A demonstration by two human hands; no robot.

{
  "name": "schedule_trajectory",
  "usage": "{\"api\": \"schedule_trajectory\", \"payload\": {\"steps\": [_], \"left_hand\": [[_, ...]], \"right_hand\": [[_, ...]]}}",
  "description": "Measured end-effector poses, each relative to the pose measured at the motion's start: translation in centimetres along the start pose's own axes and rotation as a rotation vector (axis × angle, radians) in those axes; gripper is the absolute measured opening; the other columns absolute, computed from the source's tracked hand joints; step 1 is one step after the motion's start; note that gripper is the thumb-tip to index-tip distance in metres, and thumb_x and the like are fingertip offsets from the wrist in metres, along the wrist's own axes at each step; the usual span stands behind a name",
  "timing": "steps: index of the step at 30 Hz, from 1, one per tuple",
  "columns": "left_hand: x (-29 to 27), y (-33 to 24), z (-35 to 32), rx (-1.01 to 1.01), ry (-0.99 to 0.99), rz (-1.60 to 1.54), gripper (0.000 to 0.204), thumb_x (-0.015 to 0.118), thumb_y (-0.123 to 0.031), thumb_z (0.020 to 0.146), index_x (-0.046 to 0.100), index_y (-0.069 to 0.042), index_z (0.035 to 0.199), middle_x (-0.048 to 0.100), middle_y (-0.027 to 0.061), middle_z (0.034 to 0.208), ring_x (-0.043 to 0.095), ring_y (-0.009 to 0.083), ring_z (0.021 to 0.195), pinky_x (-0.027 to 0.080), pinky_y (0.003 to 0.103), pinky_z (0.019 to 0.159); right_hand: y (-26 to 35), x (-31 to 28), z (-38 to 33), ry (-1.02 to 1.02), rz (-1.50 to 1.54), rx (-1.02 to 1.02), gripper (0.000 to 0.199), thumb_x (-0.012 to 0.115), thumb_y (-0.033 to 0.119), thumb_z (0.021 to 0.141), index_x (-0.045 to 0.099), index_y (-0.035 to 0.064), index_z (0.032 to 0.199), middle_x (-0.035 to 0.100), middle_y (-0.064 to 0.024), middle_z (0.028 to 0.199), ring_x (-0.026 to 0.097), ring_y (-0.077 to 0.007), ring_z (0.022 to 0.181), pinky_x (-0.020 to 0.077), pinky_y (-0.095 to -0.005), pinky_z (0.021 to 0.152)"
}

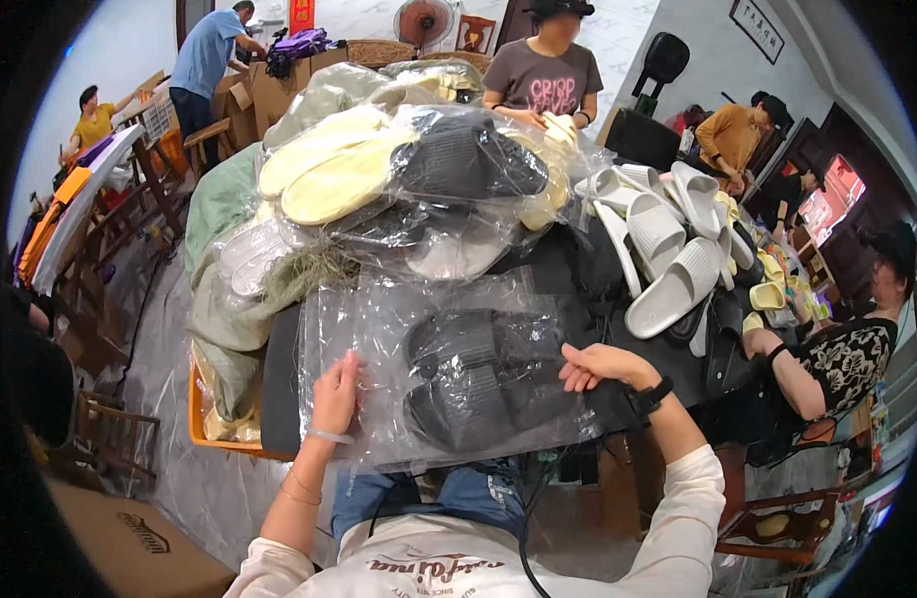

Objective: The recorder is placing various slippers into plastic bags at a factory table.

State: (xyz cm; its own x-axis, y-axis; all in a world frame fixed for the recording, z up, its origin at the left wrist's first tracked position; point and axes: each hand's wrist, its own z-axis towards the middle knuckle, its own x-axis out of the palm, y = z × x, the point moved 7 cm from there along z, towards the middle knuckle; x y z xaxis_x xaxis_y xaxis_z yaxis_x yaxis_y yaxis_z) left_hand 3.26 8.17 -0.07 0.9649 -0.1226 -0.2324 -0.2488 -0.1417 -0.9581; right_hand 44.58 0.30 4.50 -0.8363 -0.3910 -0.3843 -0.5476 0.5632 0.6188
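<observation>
A pair of black ridged slide sandals (453, 384) lies inside a clear plastic bag (374, 434) on the dark tabletop in front of me. With fingers curled and thumb up, my left hand (334, 401) pinches the bag's left side. At the opposite side, my right hand (606, 367) has its thumb and fingers closed on the plastic by the sandals. Just beyond rises a heap of bagged slippers, with a pale yellow pair (339, 164) and a black pair (463, 154) on top. Loose light grey slides (677, 284) are piled to the right.
Green woven sacks (224, 299) and an orange crate (197, 409) flank the table's left side. A cardboard box (130, 543) sits at lower left, a wooden chair (782, 518) at lower right. One person (543, 80) stands across the table; another (837, 369) sits at right.
</observation>
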Motion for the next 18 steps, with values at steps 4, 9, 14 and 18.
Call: {"api": "schedule_trajectory", "payload": {"steps": [4, 9, 14, 18], "left_hand": [[0.9, -1.3, -1.7, 0.006, 0.168, 0.005, 0.047, 0.063, -0.038, 0.087, 0.056, 0.003, 0.11, 0.063, 0.009, 0.081, 0.06, 0.0121, 0.073, 0.046, 0.026, 0.056], [1.3, -1.9, -2.5, -0.079, 0.605, 0.082, 0.095, 0.083, -0.027, 0.068, 0.026, 0.004, 0.138, 0.054, 0.021, 0.118, 0.056, 0.0232, 0.108, 0.049, 0.032, 0.085], [1.2, -2.6, -4.5, -0.055, 0.718, 0.122, 0.117, 0.085, -0.021, 0.065, 0.003, 0.001, 0.145, 0.052, 0.0206, 0.122, 0.055, 0.022, 0.109, 0.047, 0.032, 0.088], [0.4, -1.3, -4.7, -0.044, 0.527, -0.036, 0.105, 0.075, 0.0, 0.072, 0.0, -0.001, 0.145, 0.051, 0.0194, 0.121, 0.059, 0.0172, 0.094, 0.051, 0.029, 0.081]], "right_hand": [[1.0, 1.9, -0.9, 0.085, 0.399, -0.299, 0.035, 0.055, 0.029, 0.093, 0.059, -0.0007, 0.11, 0.063, -0.0042, 0.09, 0.057, -0.0101, 0.079, 0.047, -0.0235, 0.069], [6.1, 2.6, -3.5, 0.373, 0.228, -0.747, 0.035, 0.052, -0.005, 0.079, 0.061, -0.0042, 0.112, 0.051, -0.0195, 0.13, 0.05, -0.0255, 0.121, 0.0415, -0.0339, 0.098], [9.6, 7.2, -2.1, -0.122, -0.591, -1.007, 0.034, 0.063, 0.015, 0.083, 0.058, 0.011, 0.117, 0.046, -0.0166, 0.134, 0.049, -0.0325, 0.116, 0.0396, -0.0386, 0.097], [9.7, 7.6, 1.6, -0.25, -0.485, -0.994, 0.039, 0.068, 0.015, 0.078, 0.049, 0.0026, 0.111, 0.047, -0.018, 0.116, 0.047, -0.0352, 0.107, 0.0381, -0.0406, 0.093]]}}
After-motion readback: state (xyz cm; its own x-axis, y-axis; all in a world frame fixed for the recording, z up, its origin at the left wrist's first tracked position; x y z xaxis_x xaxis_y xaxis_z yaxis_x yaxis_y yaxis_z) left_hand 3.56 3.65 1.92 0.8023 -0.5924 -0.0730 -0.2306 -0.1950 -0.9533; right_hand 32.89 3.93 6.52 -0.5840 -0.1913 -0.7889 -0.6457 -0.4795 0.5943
